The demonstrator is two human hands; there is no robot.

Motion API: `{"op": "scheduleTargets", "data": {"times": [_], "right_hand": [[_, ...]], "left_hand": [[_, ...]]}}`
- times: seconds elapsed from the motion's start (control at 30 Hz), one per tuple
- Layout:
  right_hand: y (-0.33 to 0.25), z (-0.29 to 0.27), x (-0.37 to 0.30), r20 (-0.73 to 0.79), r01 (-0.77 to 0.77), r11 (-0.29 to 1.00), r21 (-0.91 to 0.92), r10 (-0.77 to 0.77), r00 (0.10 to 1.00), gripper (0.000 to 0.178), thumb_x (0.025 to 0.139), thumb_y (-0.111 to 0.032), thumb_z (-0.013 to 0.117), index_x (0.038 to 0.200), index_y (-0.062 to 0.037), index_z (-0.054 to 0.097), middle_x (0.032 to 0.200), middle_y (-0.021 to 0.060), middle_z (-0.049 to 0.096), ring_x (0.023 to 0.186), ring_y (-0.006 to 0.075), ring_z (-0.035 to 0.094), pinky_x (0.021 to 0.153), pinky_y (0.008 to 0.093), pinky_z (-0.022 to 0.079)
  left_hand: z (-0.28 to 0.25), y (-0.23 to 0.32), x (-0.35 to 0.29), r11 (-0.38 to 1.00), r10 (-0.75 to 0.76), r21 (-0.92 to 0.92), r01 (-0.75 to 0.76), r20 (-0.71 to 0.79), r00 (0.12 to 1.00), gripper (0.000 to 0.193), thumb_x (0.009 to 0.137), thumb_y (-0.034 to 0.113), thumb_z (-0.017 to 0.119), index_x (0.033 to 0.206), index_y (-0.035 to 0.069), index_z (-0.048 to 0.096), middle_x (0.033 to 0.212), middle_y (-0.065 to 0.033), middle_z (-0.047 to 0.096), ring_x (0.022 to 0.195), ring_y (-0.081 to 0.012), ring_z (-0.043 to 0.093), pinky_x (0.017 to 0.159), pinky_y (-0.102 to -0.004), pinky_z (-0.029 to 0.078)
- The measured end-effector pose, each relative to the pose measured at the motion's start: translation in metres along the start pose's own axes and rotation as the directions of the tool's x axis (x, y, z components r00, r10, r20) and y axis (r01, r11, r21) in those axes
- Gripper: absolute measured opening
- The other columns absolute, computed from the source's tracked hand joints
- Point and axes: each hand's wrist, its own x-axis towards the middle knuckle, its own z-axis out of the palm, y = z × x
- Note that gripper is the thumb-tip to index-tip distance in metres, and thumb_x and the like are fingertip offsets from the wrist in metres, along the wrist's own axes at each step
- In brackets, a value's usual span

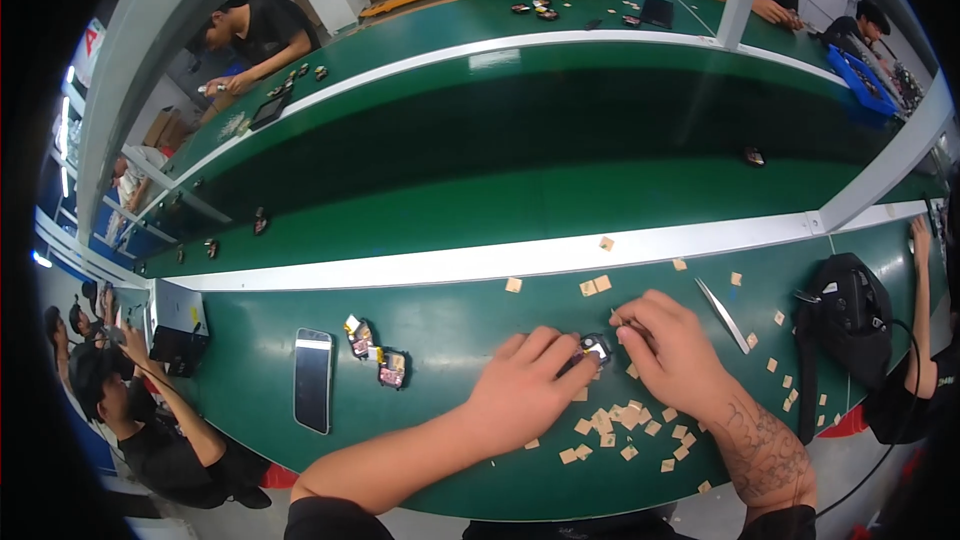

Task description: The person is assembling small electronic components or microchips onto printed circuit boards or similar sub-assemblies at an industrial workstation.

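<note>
My left hand (530, 380) rests over the green tabletop, its fingers gripping a small black electronic unit (597, 347) with a pale patch on top. Just right of that unit, my right hand (668, 348) is closed in a pinch between thumb and forefinger. A small thin bit shows at its fingertips, too small to name. Below the hands lies a loose heap of small beige square pads (628, 414), some scattered outward. Two similar units with exposed circuit parts, one (360, 338) beside the other (393, 369), sit to the left.
A phone (314, 380) lies at the left. Metal tweezers (724, 316) and a black bag (850, 310) are at the right. A white ledge (450, 262) borders a green conveyor belt (420, 210) carrying a few units. Grey frame posts (890, 160) rise around; other people work nearby.
</note>
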Motion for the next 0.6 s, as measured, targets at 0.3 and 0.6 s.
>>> {"op": "scheduleTargets", "data": {"times": [0.3,0.6], "right_hand": [[0.011,0.008,-0.013,-0.018,0.134,0.971,-0.198,-0.14,0.99,0.013,0.085,0.003,0.069,0.097,-0.0003,0.068,0.084,0.0165,0.062,0.077,0.0367,0.065,0.069,0.0423,0.051],[0.007,-0.007,-0.011,0.198,-0.063,0.997,0.037,0.055,0.979,0.018,0.11,-0.003,0.058,0.121,0.0033,0.071,0.104,0.0097,0.072,0.078,0.0141,0.063,0.072,0.0296,0.052]], "left_hand": [[0.025,0.005,-0.004,0.997,0.073,-0.036,-0.074,-0.044,0.996,0.035,0.084,0.019,0.069,0.116,0.005,0.065,0.115,-0.0104,0.06,0.112,-0.0282,0.059,0.087,-0.0389,0.049],[0.028,-0.001,-0.006,0.976,0.2,-0.052,-0.212,-0.181,0.963,0.033,0.085,0.014,0.069,0.116,0.004,0.064,0.113,-0.0113,0.06,0.106,-0.0279,0.058,0.085,-0.0391,0.047]]}}
